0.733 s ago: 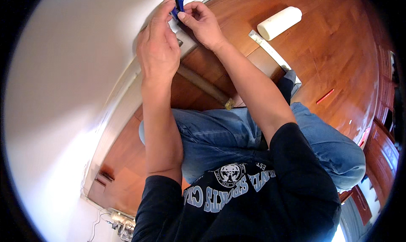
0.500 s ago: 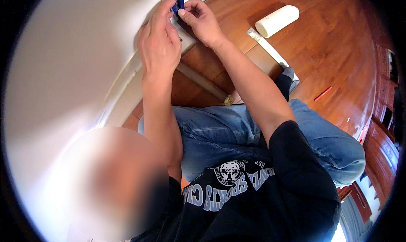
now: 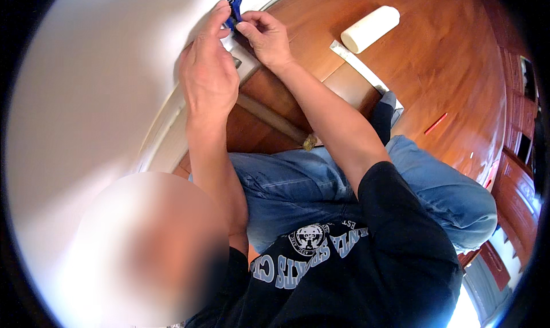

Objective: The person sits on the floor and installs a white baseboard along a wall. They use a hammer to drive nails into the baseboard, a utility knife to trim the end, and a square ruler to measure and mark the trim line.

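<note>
By the white wall at the upper left, a small blue tool [image 3: 234, 6] stands between my hands; its exact kind cannot be made out. My left hand [image 3: 209, 79] is against its left side, fingers stretched upward and closed along it, thumb mostly hidden. My right hand [image 3: 268, 38] pinches at its lower end with thumb and forefinger. Below them lies a pale board or skirting piece [image 3: 247, 64] with a small dark metal part beside my left hand. A brown stick [image 3: 272, 117] with a rough yellowish end lies on the wooden floor between my forearms.
A white bottle [image 3: 370, 30] lies on its side at the upper right. Near it, a pale metal carpenter's square [image 3: 361, 64] reaches to my dark-socked foot [image 3: 388, 101]. Farther right is a thin red pen or pencil [image 3: 436, 123]. Wooden cabinets [image 3: 518, 205] line the right edge.
Both hands and the blue tool have come slightly down and to the left, toward me. More of the tool's top and of the pale board shows. The whole view has shifted a little.
</note>
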Tool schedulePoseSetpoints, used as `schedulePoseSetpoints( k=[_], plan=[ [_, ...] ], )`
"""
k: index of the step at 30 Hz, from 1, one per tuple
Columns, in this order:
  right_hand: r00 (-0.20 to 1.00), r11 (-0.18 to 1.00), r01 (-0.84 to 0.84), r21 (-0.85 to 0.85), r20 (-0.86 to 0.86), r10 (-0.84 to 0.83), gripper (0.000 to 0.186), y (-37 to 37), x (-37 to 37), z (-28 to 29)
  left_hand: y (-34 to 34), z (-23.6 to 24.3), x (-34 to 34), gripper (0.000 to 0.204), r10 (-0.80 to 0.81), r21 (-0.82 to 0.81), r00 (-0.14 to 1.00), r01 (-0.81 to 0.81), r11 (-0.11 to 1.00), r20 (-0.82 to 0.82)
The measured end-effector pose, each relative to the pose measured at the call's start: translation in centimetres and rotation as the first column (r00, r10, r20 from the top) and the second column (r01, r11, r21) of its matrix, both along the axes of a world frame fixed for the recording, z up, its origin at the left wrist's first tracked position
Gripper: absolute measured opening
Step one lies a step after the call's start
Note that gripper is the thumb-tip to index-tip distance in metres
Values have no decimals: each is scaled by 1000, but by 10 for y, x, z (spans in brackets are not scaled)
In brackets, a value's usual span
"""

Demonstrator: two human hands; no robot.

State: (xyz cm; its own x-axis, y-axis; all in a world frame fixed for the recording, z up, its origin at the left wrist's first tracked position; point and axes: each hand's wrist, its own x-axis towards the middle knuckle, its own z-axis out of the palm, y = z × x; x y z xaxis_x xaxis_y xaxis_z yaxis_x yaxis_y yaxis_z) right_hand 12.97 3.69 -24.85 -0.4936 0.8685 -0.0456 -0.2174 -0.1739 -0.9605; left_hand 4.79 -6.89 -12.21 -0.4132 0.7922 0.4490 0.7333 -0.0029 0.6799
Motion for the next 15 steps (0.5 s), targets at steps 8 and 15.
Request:
schedulePoseSetpoints(
  k=[8,15],
  plan=[
    [992,997,-52,59,121,44,28,4,0,-3,7,3,5,59,65,-25,998,-65,998,-4],
    [976,985,-170,-24,133,172,30,13,-1,4,2,-1,-2,53,-25,20,999,25,1000,20]
  ],
)
